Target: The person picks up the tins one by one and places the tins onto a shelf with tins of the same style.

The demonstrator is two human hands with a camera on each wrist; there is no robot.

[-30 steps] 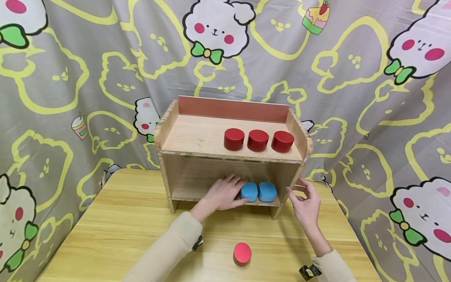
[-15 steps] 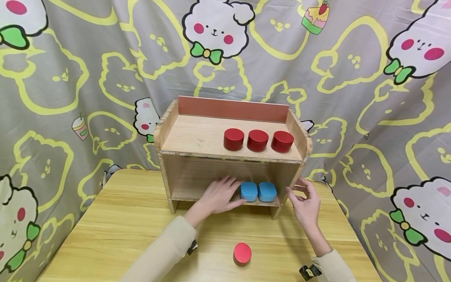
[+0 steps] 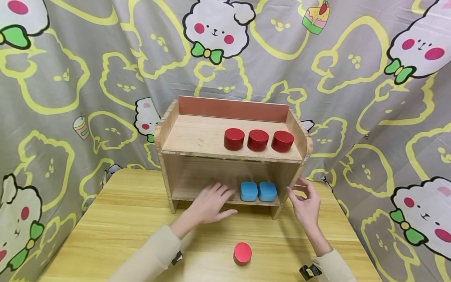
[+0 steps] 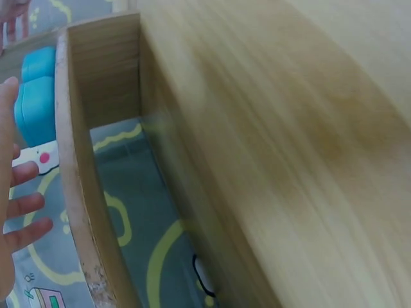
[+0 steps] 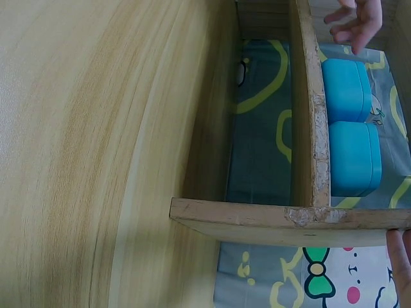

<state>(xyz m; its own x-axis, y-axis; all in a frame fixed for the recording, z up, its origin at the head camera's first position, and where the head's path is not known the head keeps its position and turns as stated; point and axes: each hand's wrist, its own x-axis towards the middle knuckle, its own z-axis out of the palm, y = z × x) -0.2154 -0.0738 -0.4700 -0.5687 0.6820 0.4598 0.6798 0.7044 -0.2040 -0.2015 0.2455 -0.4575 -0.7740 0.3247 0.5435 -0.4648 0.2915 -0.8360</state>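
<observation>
Two blue rounded square boxes, the left one (image 3: 249,191) and the right one (image 3: 267,192), sit side by side on the lower level of a small wooden shelf (image 3: 225,156). My left hand (image 3: 211,203) hovers at that level's front, left of the boxes and apart from them, fingers spread and holding nothing. At the shelf's right side panel, my right hand (image 3: 307,201) touches the outer face and front edge with thumb and fingertips, its fingers loosely bent. The right wrist view shows the blue boxes close together behind the shelf board (image 5: 313,128).
Three red round tins (image 3: 258,140) stand in a row on the shelf's upper level, toward the right. Another red tin (image 3: 242,253) stands on the wooden table (image 3: 105,219) in front. A patterned curtain (image 3: 105,78) hangs behind and at both sides.
My left hand has drawn away from the left blue box, moving left and slightly toward me. The right hand stays at the shelf's side, and the blue boxes keep their places.
</observation>
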